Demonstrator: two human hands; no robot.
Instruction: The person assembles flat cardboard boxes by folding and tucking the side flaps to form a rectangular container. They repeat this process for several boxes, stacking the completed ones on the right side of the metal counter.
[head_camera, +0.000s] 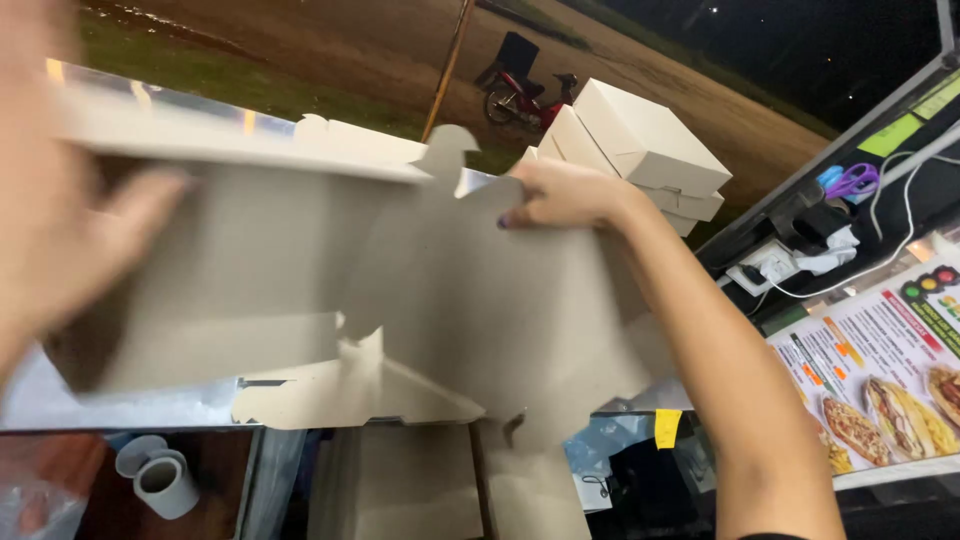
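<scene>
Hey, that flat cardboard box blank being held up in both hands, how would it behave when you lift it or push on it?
The cardboard box blank looks thin and probably light, since the right hand lifts a corner by the fingertips. Its loose flaps hang unevenly, so it would likely bend at the creases. The left hand steadies the other side, suggesting it flops without support.

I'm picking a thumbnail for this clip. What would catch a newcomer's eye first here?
The big unfolded grey cardboard box blank fills the middle, held by the blurred left hand and the right hand. Behind the right hand stand stacked white boxes; a colourful food menu lies at far right.
</scene>
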